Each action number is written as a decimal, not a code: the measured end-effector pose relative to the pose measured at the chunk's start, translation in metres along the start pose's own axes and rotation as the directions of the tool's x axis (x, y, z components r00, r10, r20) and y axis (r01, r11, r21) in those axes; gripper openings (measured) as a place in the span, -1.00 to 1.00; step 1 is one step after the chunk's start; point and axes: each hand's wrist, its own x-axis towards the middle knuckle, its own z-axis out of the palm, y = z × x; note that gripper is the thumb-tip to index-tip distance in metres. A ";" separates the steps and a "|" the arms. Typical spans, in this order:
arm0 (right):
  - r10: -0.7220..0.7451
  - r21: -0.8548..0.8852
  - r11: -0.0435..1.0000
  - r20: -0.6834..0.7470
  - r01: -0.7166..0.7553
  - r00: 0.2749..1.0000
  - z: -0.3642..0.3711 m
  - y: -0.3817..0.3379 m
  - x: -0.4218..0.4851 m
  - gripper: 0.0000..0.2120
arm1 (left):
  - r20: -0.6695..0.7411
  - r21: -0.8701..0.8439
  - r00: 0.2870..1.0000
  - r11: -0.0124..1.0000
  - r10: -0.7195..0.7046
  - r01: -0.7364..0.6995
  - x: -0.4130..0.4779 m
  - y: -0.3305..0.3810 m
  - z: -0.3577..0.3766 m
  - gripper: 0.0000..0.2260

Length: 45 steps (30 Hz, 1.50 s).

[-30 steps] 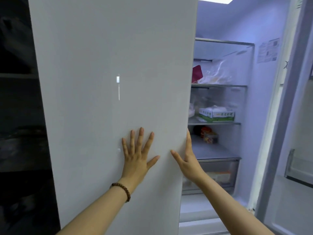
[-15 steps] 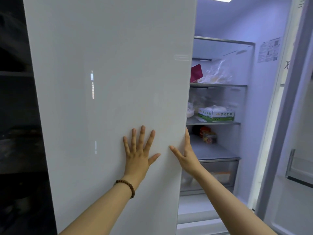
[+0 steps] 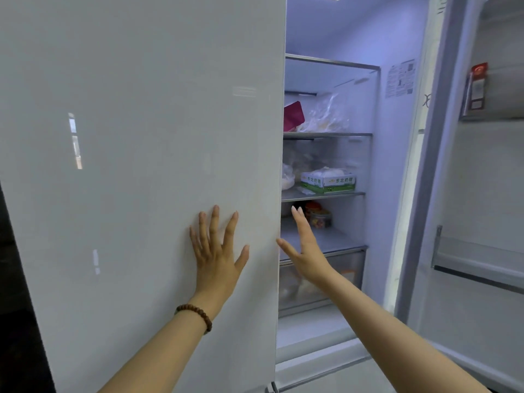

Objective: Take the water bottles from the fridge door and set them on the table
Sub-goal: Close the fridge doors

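Note:
The white left fridge door point(image 3: 141, 165) fills the left and middle of the view, its outer face toward me. My left hand point(image 3: 217, 251), a bead bracelet on the wrist, lies flat on that face with fingers spread. My right hand point(image 3: 304, 248) is open just past the door's right edge, in front of the lit fridge interior point(image 3: 326, 231), holding nothing. The right fridge door point(image 3: 482, 194) stands open at the far right, showing its inner racks. No water bottle is visible.
Inside, shelves hold a clear bag point(image 3: 326, 114), a dark red packet point(image 3: 293, 116), a green-and-white box point(image 3: 327, 181) and a jar point(image 3: 320, 217). A red-labelled carton point(image 3: 477, 89) sits in the right door's upper rack. A dark area lies far left.
The left door now covers more of the view to the left. My right hand has come off the door's edge and sits slightly right of it, fingers open. My left hand stays flat on the door.

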 end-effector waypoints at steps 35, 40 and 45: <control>0.286 -0.063 0.944 -0.334 -0.325 0.898 -0.590 0.135 -0.253 -0.16 | 0.070 -0.673 0.953 0.719 0.296 -0.173 0.022 0.655 -0.011 -0.35; 0.249 0.068 0.969 -0.289 -0.239 0.924 -0.606 0.145 -0.195 -0.23 | -0.002 -0.712 0.953 0.668 0.304 -0.215 0.053 0.674 0.001 -0.36; 0.217 0.185 0.967 -0.241 -0.175 0.946 -0.615 0.157 -0.165 -0.18 | -0.003 -0.743 0.950 0.635 0.313 -0.211 0.061 0.688 0.006 -0.38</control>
